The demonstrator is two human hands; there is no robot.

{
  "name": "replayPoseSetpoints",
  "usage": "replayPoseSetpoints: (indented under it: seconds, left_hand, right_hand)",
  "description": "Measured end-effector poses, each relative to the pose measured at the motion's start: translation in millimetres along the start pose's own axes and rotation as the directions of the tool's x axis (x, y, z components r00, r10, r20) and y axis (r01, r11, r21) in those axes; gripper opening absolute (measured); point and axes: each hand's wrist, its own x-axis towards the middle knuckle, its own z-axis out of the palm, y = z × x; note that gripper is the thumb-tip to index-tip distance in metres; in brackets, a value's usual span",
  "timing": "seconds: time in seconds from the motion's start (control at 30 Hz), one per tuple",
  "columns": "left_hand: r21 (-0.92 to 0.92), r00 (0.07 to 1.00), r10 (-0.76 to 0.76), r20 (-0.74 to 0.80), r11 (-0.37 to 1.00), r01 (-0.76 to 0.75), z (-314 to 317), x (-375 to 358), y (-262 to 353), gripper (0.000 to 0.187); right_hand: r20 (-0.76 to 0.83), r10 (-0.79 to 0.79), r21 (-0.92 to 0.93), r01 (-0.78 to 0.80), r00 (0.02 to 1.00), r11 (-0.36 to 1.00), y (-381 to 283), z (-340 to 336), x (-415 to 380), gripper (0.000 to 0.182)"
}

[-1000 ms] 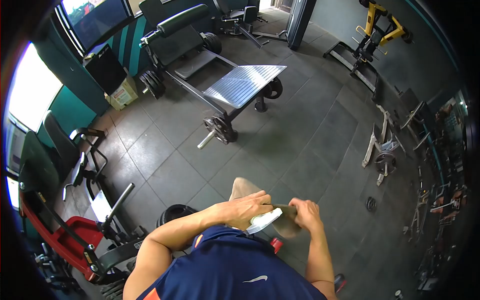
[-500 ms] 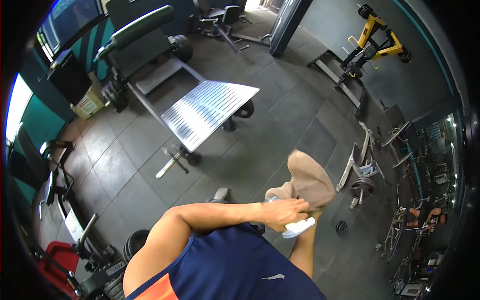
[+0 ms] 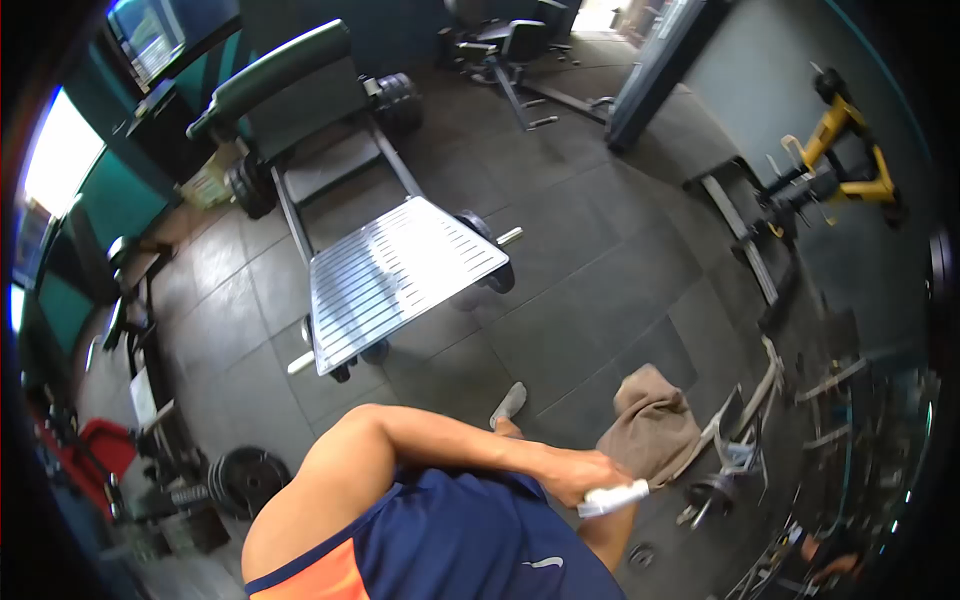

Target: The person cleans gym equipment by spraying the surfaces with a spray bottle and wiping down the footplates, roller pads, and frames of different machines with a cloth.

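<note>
My left hand [image 3: 585, 474] reaches across my body, its fingers closed around a white object [image 3: 613, 498] that looks like a small bottle; its exact kind is not clear. Just beyond it, a brown cloth [image 3: 652, 425] is bunched up in the air at the end of my right forearm [image 3: 607, 535]. The cloth and my left hand cover my right hand, so its fingers do not show, but the cloth is held up there. My left hand is right beside the cloth's lower edge.
Ahead stands a leg press with a slatted metal footplate [image 3: 405, 280] and a padded backrest [image 3: 285, 85]. A yellow-armed machine [image 3: 845, 150] is at the right wall. Weight plates [image 3: 248, 480] and a red seat [image 3: 100, 455] are at left. A grey-socked foot [image 3: 510, 402] is on the floor.
The view has turned, and the leg press footplate now appears lower and further left. My hands, with the white object and the cloth, sit slightly lower in view. The foot shows more fully.
</note>
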Motion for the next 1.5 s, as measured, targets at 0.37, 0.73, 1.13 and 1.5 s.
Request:
replayPoseSetpoints:
  seconds: [0.37, 0.73, 1.13, 1.5]
  left_hand:
    - [0.095, 0.090, 0.050, -0.995, 0.786, 0.610, -110, -59, 26, 0.026]
    - [-0.480, -0.520, 0.162, -0.839, 0.234, 0.846, -48, -361, -1, 0.022]
    - [-0.678, -0.593, -0.370, -0.715, 0.162, 0.717, -73, -464, -53, 0.038]
    - [-0.465, -0.204, -0.728, -0.655, 0.175, 0.868, -216, -293, -157, 0.037]
  right_hand:
    - [0.724, -0.200, 0.212, 0.064, 0.660, 0.975, -48, 188, 179, 0.024]
    - [0.823, -0.136, 0.124, 0.059, 0.552, 0.991, -70, 248, 141, 0.030]
    - [0.651, 0.084, -0.124, -0.003, 0.754, 0.992, -83, 245, 88, 0.037]
    - [0.731, 0.101, -0.184, 0.052, 0.674, 0.982, -85, 323, 131, 0.044]
